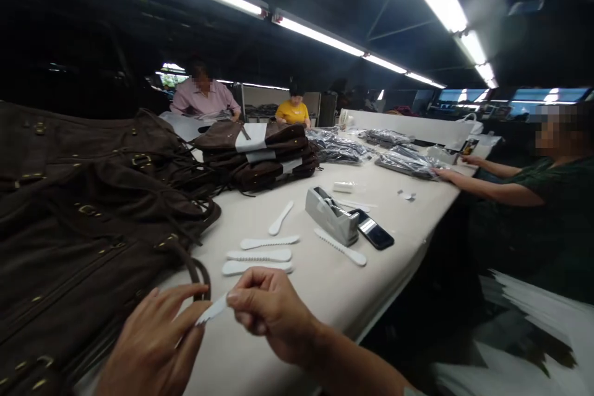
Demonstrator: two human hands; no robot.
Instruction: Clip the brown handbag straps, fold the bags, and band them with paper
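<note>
Nearer the camera than the tape dispenser [331, 216] and left of it, the right hand [273, 312] pinches one white strip [214, 308]; its jagged end meets the left hand [151, 340], whose grip I cannot tell. Light end-holds should avoid creasing. Four paddle-ended pieces [270, 241] lie left of the dispenser, a fifth in front, one phone [374, 230] beside it.
</note>
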